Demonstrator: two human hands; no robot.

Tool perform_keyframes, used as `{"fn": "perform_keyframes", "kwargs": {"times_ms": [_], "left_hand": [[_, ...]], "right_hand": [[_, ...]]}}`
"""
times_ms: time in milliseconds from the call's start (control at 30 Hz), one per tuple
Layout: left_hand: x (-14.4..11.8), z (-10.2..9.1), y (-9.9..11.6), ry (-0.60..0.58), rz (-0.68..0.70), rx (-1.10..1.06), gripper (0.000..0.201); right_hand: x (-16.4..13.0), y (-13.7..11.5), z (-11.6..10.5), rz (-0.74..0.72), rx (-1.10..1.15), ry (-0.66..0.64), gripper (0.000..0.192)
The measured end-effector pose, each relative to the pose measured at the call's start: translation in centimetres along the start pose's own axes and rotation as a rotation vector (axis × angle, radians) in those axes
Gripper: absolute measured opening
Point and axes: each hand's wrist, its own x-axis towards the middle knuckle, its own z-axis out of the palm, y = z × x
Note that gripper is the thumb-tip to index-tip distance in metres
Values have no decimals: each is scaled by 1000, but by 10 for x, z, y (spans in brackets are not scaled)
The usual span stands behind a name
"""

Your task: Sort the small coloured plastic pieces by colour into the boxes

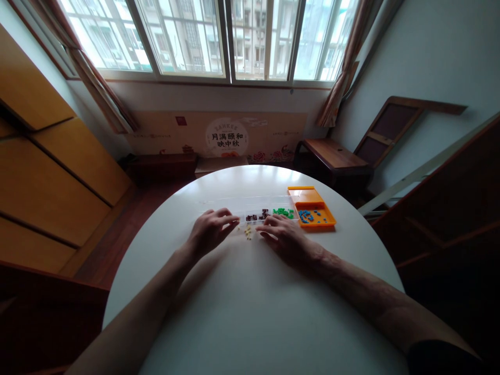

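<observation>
Clear compartment box [250,204] shows dark brown beads [258,215] and green beads [284,212]; orange tray [326,219] carries blue beads [305,215]. Yellowish beads [248,233] lie loose on the white table [250,312] between left hand [209,230] and right hand [284,238], both flat, fingers loosely spread, holding nothing.

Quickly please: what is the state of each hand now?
Left hand: open, palm down, holding nothing visible.
Right hand: open, flat by the yellow beads, holding nothing visible.
</observation>
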Motion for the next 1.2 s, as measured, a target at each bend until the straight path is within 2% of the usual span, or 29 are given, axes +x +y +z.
{"fn": "perform_keyframes", "kwargs": {"times_ms": [100, 267, 567, 800, 933, 1100, 1200], "left_hand": [[-1, -3, -6, 40, -76, 55, 26], [-3, -2, -8, 30, -141, 96, 27], [-4, -1, -9, 28, -150, 107, 24], [2, -8, -1, 52, -125, 80, 22], [3, -4, 16, 48, -84, -110, 24], [0, 20, 41, -90, -41, -494, 21], [-1, 32, 48, -82, -56, -632, 21]], "right_hand": [[-1, 1, 0, 4, 16, 1, 17], [-1, 0, 2, 32, 55, 21, 10], [-1, -1, 2, 73, 58, 26, 2], [-1, 0, 3, 93, 30, 36, 11], [-1, 1, 4, 35, 61, 70, 11], [-1, 4, 5, -26, 149, 158, 13], [-1, 3, 3, -61, 188, 187, 11]]}}
